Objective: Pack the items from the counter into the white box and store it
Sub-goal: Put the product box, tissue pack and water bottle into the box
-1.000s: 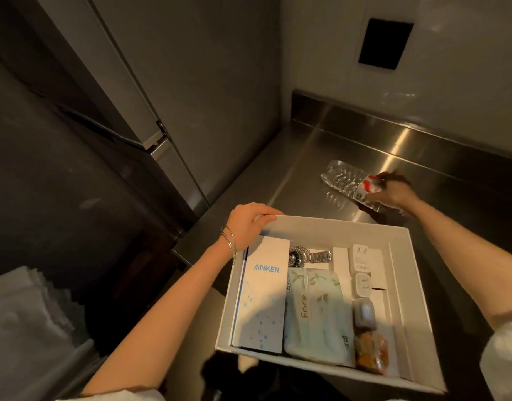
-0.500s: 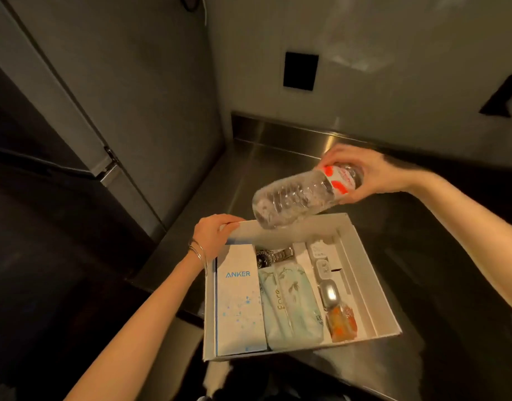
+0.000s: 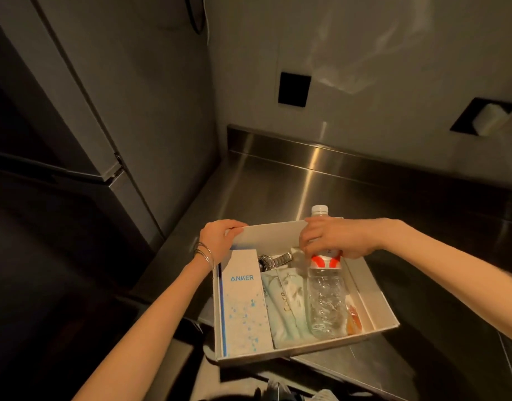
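Neck of bottle masked by right hand; orange packet half behind bottle; watch dial too small to read

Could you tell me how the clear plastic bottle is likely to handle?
The bottle looks empty, so probably light. Its thin ribbed wall may dent under the right hand. Being round, it could roll inside the white box.

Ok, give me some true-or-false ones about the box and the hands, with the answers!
1. The bottle lies in the white box. True.
2. The bottle has no cap. False: a white cap is on it.
3. The left hand holds the box's far corner. True.
4. The right hand is empty. False: it grips the bottle.
5. The Anker carton lies at the box's right side. False: it lies at the left.
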